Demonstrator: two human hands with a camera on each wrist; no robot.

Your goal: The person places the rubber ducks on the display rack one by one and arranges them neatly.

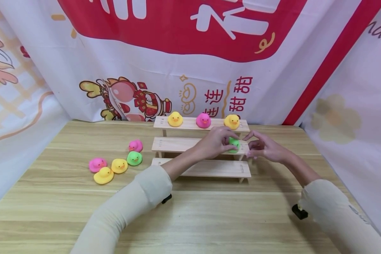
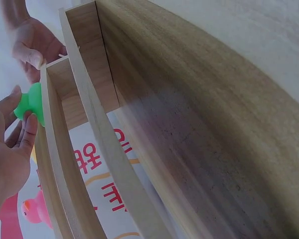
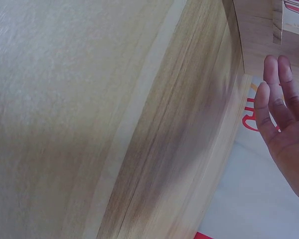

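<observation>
A green toy duck (image 1: 233, 145) is at the right end of the middle step of a three-tier wooden shelf (image 1: 174, 143). My left hand (image 1: 214, 143) pinches it between thumb and fingers, and the left wrist view shows the duck (image 2: 32, 102) right at the step's edge. Just beyond that end, my right hand (image 1: 268, 148) holds nothing, its fingers relaxed beside the shelf. On the top step sit a yellow duck (image 1: 175, 119), a pink duck (image 1: 203, 120) and another yellow duck (image 1: 231, 122).
Left of the shelf, several loose ducks lie on the wooden table (image 1: 190, 222): pink ducks (image 1: 135, 145), a green duck (image 1: 134, 158) and yellow ducks (image 1: 103, 175). The bottom step (image 1: 216, 168) runs in front below my left forearm. A printed cloth (image 1: 139, 56) hangs behind.
</observation>
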